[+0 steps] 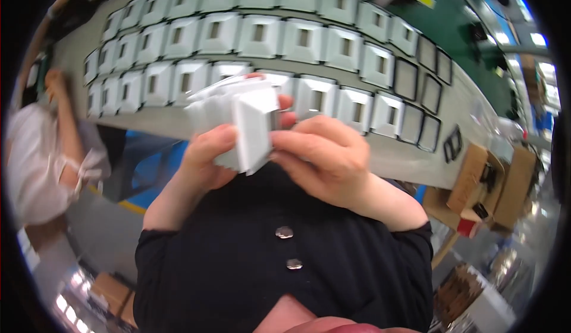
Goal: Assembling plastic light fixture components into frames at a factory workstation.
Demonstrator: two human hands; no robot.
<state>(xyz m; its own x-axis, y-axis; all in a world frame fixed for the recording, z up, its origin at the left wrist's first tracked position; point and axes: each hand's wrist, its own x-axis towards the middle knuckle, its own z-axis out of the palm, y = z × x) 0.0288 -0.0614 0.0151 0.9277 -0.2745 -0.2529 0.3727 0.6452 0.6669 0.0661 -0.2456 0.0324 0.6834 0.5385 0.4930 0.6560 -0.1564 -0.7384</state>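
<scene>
A small stack of white plastic covers [253,132] is held up in front of my chest, its edges slightly blurred. My left hand [205,154] grips the stack, with the thumb on the near side and fingertips showing beyond its far edge. At the stack's right side, my right hand [330,154] pinches the front cover by its edge with thumb and fingers. Beyond my hands, rows of similar white covers [315,97], each with a rectangular window, sit in black frames on the table. Several black frames [406,78] at the right end of the rows have no cover in them.
The long grey table [392,163] spans the far side. A few loose black frames [452,144] lie near its right end, beside an open cardboard box [470,181]. At the left, another person [44,154] in a light top has a hand [55,81] at the table.
</scene>
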